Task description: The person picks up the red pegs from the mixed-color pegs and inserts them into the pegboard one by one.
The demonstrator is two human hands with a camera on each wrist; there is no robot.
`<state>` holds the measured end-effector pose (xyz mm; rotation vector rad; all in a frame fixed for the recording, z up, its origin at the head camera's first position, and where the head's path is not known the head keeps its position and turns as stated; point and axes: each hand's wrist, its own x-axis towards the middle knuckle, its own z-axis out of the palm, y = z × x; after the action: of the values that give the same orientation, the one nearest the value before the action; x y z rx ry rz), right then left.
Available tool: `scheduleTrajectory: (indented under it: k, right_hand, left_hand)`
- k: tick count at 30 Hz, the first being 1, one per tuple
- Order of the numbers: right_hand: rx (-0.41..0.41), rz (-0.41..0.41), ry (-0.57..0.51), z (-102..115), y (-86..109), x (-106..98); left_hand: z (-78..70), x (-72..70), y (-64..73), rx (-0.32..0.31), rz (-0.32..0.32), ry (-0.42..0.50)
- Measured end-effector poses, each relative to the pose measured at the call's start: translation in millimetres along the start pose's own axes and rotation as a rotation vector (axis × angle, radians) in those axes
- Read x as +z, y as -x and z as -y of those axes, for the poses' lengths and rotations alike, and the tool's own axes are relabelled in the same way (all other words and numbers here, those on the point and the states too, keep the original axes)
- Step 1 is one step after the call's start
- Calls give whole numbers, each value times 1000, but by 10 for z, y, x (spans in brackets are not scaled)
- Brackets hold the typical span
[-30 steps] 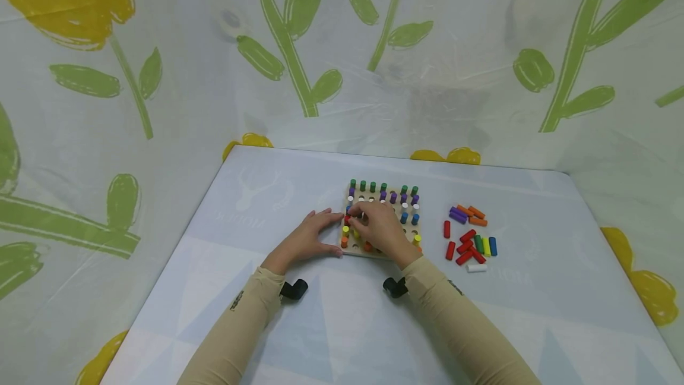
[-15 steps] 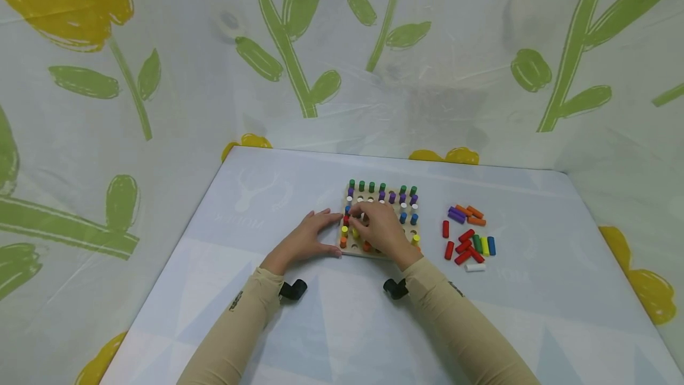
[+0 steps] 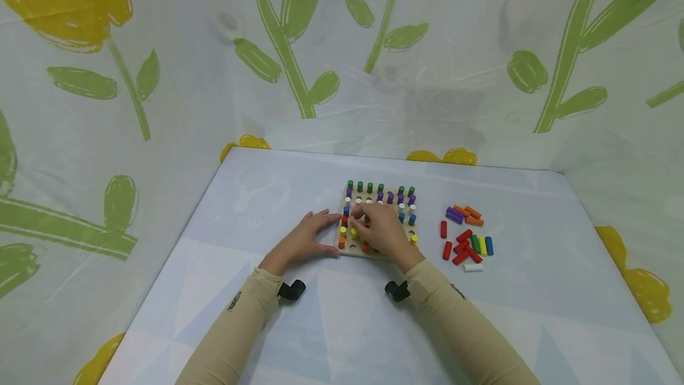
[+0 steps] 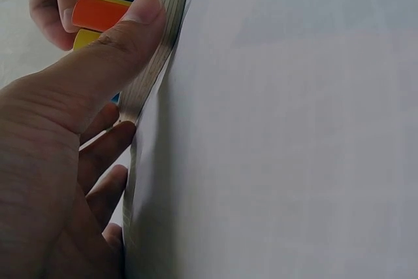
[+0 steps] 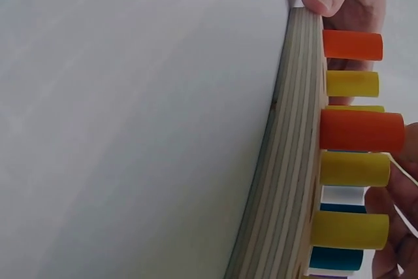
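Observation:
A wooden pegboard [image 3: 350, 251] lies on the table with upright coloured pegs in rows. My left hand [image 3: 304, 238] rests at its near left corner, thumb and fingers spread and touching the edge. In the left wrist view, the left thumb [image 4: 121, 44] lies along the board's side beside an orange peg [image 4: 98, 14]. My right hand [image 3: 383, 230] reaches over the board with fingers bent. Its fingertips are just right of a red peg [image 3: 344, 221] in the left column, below a blue peg [image 3: 346, 211]. I cannot tell whether a peg is between them.
Right of the board lie loose pegs: several red pegs [image 3: 461, 246], orange pegs [image 3: 473, 221], purple pegs [image 3: 455, 215], and single green, yellow, blue and white pegs [image 3: 472, 267]. A flower-patterned curtain [image 3: 454, 94] stands behind the table [image 3: 299, 337].
The right fingertips have shifted slightly right, so the red peg in the left column shows more fully. The left hand keeps its place at the board; the whole view drifts a little.

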<state>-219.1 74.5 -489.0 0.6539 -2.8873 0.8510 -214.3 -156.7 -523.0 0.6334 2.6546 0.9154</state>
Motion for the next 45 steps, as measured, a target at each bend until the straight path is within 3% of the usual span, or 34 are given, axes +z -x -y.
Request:
scheduleTrajectory:
  k: [45]
  right_hand:
    - [35, -33, 2, -157, 144, -81]
  left_hand:
    - [13, 9, -12, -21, 5, 9]
